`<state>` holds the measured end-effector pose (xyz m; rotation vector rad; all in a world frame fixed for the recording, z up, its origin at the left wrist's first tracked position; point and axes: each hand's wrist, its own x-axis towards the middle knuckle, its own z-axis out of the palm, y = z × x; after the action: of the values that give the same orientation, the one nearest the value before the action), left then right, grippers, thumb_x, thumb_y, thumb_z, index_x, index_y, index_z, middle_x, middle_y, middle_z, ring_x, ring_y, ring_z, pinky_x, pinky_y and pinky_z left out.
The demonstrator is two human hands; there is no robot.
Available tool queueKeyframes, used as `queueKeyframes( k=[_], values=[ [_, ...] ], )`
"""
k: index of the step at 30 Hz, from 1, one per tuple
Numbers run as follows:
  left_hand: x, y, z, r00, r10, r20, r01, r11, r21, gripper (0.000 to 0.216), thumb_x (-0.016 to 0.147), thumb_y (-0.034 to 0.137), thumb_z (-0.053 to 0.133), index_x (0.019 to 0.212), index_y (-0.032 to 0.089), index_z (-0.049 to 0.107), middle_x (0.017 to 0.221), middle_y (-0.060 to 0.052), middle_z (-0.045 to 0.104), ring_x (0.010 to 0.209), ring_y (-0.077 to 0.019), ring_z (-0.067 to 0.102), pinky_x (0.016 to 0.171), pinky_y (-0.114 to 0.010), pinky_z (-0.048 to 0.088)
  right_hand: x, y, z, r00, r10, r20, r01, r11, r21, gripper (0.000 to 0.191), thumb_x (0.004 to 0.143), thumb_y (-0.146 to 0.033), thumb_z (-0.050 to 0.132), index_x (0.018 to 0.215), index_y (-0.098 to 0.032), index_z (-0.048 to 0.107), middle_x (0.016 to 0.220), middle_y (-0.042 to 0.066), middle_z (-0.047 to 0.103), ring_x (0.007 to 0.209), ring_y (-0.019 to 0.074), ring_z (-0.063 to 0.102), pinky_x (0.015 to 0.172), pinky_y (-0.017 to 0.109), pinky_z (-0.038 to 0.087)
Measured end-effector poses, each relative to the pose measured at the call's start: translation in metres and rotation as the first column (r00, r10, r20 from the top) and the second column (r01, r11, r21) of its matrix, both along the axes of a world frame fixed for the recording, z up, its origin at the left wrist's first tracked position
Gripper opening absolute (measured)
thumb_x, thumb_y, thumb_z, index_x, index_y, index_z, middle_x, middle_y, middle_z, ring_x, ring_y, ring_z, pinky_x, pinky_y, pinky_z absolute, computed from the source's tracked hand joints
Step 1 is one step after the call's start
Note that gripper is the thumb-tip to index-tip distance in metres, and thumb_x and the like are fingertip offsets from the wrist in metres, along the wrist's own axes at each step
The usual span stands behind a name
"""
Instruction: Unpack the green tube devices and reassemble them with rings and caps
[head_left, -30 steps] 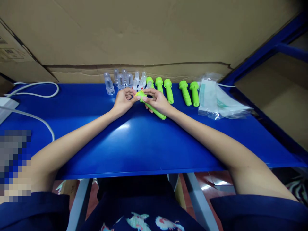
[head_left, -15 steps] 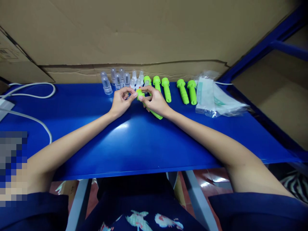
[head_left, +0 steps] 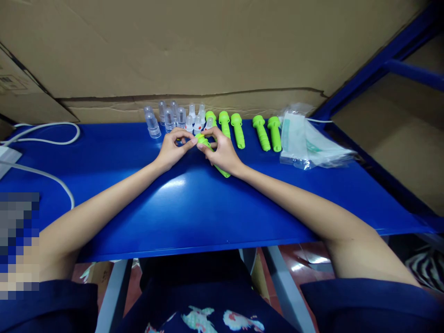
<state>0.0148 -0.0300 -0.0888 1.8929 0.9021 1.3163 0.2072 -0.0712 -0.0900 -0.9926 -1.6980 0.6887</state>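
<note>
My right hand (head_left: 222,150) is closed around a bright green torch-shaped plastic tube (head_left: 222,172), which slants down to the right out of the grip. At the tube's upper end a bit of yellow shows. My left hand (head_left: 176,149) pinches at that end with thumb and forefinger; a speck of yellow shows by its curled fingers, too small to name. Just behind the hands stand several small white bottles with clear tips and red dots (head_left: 197,124). More green tubes (head_left: 237,131) of the same shape lie to the right, their wide ends toward the back.
Several clear plastic capped cylinders (head_left: 152,126) stand at the back left. Clear bags with white and green contents (head_left: 294,138) lie to the right. A white cable (head_left: 52,173) loops over the blue table (head_left: 194,212) at left. Cardboard (head_left: 194,51) walls the back.
The wide end of the held green tube has turned slightly in the fingers, and its lower end has come a little toward me. Both hands stay together at its upper end.
</note>
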Motion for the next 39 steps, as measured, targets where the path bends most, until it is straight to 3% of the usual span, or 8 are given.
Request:
queueKeyframes(
  k=[11, 17, 21, 25, 32, 36, 39],
  values=[
    [0.002, 0.000, -0.002, 0.995, 0.004, 0.101, 0.007, 0.994, -0.108, 0.031, 0.076, 0.046, 0.089, 0.077, 0.018, 0.075, 0.084, -0.002, 0.068, 0.072, -0.0111, 0.056, 0.076, -0.026, 0.046, 0.001, -0.005, 0.004, 0.999, 0.021, -0.028, -0.021, 1.000, -0.009, 0.059, 0.088, -0.071, 0.071, 0.115, -0.022, 0.051, 0.124, 0.016, 0.068, 0.129, 0.0316, 0.065, 0.090, 0.044, 0.068],
    [0.003, -0.003, 0.002, 0.994, 0.007, 0.106, 0.010, 0.988, -0.155, 0.048, 0.069, 0.060, 0.092, 0.078, 0.016, 0.074, 0.087, -0.004, 0.069, 0.077, -0.0113, 0.059, 0.070, -0.025, 0.042, 0.001, -0.008, 0.005, 0.999, 0.018, -0.034, -0.018, 1.000, -0.018, 0.063, 0.088, -0.074, 0.070, 0.118, -0.022, 0.051, 0.127, 0.016, 0.067, 0.126, 0.0306, 0.066, 0.086, 0.041, 0.068],
    [0.005, -0.006, 0.007, 0.992, -0.033, 0.120, 0.055, 0.981, -0.187, 0.062, 0.066, 0.074, 0.089, 0.082, 0.017, 0.069, 0.087, -0.002, 0.070, 0.078, -0.0115, 0.062, 0.067, -0.023, 0.041, 0.001, -0.010, 0.005, 0.998, 0.018, -0.068, -0.019, 0.999, -0.025, 0.068, 0.087, -0.077, 0.070, 0.123, -0.023, 0.050, 0.131, 0.015, 0.064, 0.103, 0.0244, 0.072, 0.061, 0.029, 0.063],
    [0.006, -0.009, 0.008, 0.980, -0.083, 0.178, 0.103, 0.989, -0.108, 0.063, 0.068, 0.075, 0.087, 0.083, 0.018, 0.065, 0.092, -0.003, 0.072, 0.086, -0.0123, 0.068, 0.082, -0.024, 0.051, -0.003, -0.013, 0.003, 0.991, 0.045, -0.124, -0.056, 0.995, -0.086, 0.072, 0.085, -0.082, 0.067, 0.127, -0.028, 0.045, 0.136, 0.013, 0.060, 0.065, 0.0116, 0.064, 0.039, 0.024, 0.047],
    [0.004, -0.008, 0.006, 0.991, -0.075, 0.113, 0.075, 0.997, 0.007, 0.059, 0.077, 0.071, 0.084, 0.103, 0.019, 0.071, 0.108, -0.007, 0.077, 0.090, -0.0134, 0.070, 0.087, -0.026, 0.056, -0.004, -0.012, -0.001, 0.976, 0.092, -0.197, -0.119, 0.985, -0.126, 0.075, 0.088, -0.085, 0.062, 0.134, -0.031, 0.039, 0.140, 0.012, 0.056, 0.060, 0.0092, 0.061, 0.040, 0.026, 0.049],
    [0.004, -0.010, 0.007, 0.996, -0.040, 0.083, 0.037, 0.998, 0.043, 0.057, 0.079, 0.073, 0.080, 0.096, 0.020, 0.079, 0.101, -0.008, 0.081, 0.092, -0.0176, 0.073, 0.089, -0.030, 0.058, -0.004, -0.012, -0.003, 0.952, 0.153, -0.266, -0.197, 0.969, -0.151, 0.070, 0.089, -0.080, 0.064, 0.132, -0.030, 0.038, 0.140, 0.011, 0.057, 0.058, 0.0074, 0.061, 0.040, 0.025, 0.051],
    [0.004, -0.012, 0.008, 0.996, 0.013, 0.088, -0.020, 0.997, 0.079, 0.054, 0.078, 0.073, 0.081, 0.090, 0.020, 0.081, 0.098, -0.008, 0.082, 0.094, -0.0191, 0.075, 0.090, -0.031, 0.058, -0.005, -0.012, -0.004, 0.926, 0.196, -0.323, -0.262, 0.949, -0.177, 0.069, 0.090, -0.079, 0.065, 0.129, -0.029, 0.037, 0.124, 0.007, 0.066, 0.055, 0.0079, 0.062, 0.038, 0.024, 0.052]
  ],
)
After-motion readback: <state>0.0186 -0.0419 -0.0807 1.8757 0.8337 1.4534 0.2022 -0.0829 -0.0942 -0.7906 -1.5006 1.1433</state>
